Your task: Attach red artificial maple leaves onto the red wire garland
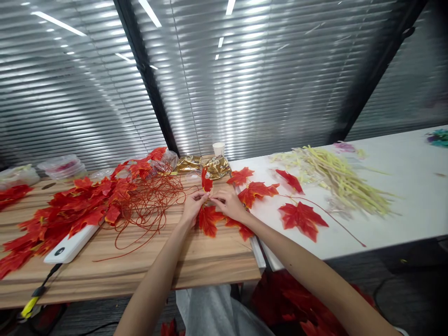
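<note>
My left hand [193,206] and my right hand [229,203] meet above the front table, fingers pinched together on a garland of artificial red maple leaves. A leaf [209,221] with yellow edges hangs just below my fingertips, and a narrow red leaf [206,181] sticks up above them. What exactly lies between the fingertips is too small to make out. To the right, more leaves of the strand spread out, among them a large maple leaf [303,219] and a red cord end [345,228] on the white table.
Left on the wooden table [217,270] lie a heap of red leaves [87,205], tangled red cord [150,200] and a white power bank [73,245]. Gold wrappers [217,167] and a paper cup [219,149] stand behind. Yellow strips [346,182] cover part of the white table [413,186].
</note>
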Tool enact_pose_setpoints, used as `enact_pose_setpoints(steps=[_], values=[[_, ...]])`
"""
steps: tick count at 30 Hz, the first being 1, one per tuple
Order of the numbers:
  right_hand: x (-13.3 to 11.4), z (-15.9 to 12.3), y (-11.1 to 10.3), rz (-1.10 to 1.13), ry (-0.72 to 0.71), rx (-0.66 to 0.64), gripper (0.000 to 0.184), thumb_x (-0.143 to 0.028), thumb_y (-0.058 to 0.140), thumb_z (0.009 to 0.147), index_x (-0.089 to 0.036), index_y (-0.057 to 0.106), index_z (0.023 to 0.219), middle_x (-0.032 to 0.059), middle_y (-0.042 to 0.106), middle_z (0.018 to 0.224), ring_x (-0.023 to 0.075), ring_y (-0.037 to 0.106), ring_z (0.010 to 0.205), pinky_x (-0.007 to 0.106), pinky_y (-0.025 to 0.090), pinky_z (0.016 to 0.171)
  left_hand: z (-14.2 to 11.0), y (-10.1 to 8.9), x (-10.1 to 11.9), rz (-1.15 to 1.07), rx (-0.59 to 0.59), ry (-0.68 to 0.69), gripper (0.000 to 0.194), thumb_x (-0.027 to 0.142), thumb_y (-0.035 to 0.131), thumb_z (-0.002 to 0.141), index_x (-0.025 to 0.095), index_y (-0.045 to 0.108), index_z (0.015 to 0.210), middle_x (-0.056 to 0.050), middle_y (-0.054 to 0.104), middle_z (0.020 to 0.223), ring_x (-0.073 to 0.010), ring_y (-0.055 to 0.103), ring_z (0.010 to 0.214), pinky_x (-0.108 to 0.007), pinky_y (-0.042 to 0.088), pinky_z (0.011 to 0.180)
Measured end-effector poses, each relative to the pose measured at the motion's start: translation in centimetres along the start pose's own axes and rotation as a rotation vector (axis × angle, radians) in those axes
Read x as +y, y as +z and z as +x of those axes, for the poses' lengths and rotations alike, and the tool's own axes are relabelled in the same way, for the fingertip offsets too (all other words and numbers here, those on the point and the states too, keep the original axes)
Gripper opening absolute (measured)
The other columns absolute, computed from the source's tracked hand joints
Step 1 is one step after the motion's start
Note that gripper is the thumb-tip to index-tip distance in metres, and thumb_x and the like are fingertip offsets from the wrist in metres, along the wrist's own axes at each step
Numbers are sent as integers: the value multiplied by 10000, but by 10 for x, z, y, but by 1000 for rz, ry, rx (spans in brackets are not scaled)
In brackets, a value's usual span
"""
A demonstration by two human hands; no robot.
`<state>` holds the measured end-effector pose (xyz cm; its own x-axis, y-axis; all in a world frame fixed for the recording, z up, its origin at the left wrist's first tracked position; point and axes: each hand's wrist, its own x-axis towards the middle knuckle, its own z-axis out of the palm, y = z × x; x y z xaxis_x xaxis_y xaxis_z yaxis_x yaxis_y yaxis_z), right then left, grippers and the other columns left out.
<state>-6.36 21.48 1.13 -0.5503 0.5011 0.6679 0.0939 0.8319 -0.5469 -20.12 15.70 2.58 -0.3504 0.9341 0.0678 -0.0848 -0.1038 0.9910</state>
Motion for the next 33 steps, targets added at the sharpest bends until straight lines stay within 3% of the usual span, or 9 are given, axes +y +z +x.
enact_pose_setpoints(steps=[4,17,24,29,33], values=[[-1,0,0,7,6,-16,174,-158,499,831,-197,653,902,30,655,866,142,575,781,259,428,718,1,0,0,29,57,11,308,341,742,528,123,638,719,-39,647,700,-117,561,605,-237,420,608],[-3,-1,-2,-92,39,-22,151,-157,516,813,-181,664,832,23,637,722,125,541,649,227,383,597,3,1,-11,260,114,238,184,296,681,603,125,636,654,-39,646,669,-136,571,628,-248,435,636],[-1,-1,-2,-49,50,-17,159,-146,526,801,-186,671,852,34,664,796,144,581,707,250,426,645,-2,6,-7,327,116,255,175,302,670,614,139,662,678,-51,665,695,-160,589,651,-266,450,650],[2,0,1,16,60,9,176,-160,523,809,-199,671,896,42,670,888,154,601,808,283,452,747,2,7,-9,196,138,212,192,305,675,600,139,657,695,-47,665,692,-156,585,651,-263,446,651],[2,1,2,26,86,39,150,-171,541,802,-188,668,880,49,672,849,161,603,781,293,458,726,6,3,-12,177,180,212,205,316,671,609,136,648,705,-39,657,695,-144,579,647,-254,438,645]])
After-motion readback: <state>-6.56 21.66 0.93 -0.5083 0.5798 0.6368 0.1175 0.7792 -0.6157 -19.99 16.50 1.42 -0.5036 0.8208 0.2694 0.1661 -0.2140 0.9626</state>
